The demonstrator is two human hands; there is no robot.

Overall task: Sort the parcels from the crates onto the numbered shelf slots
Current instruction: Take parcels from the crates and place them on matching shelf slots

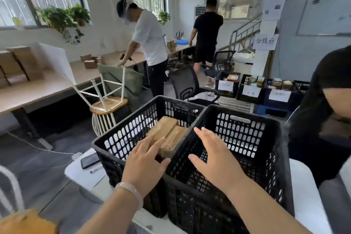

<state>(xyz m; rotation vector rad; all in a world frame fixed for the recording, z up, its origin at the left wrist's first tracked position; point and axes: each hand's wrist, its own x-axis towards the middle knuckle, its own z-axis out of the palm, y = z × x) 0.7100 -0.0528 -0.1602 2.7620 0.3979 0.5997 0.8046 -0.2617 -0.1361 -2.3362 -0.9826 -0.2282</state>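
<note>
Two black perforated crates stand side by side on a white table in front of me. The left crate (121, 138) holds brown taped parcels (167, 129) lying flat. The right crate (262, 138) shows no parcel inside. My left hand (146, 163) hovers over the left crate's near side, fingers spread, its fingertips close to the parcels, holding nothing. My right hand (214, 156) is spread open over the near left corner of the right crate, empty.
A phone (90, 160) and a pen lie on the white table (85, 175) left of the crates. Labelled bins with parcels (252, 89) sit on the floor behind. An upturned stool (106, 99), office chairs, two standing people and a person at my right are nearby.
</note>
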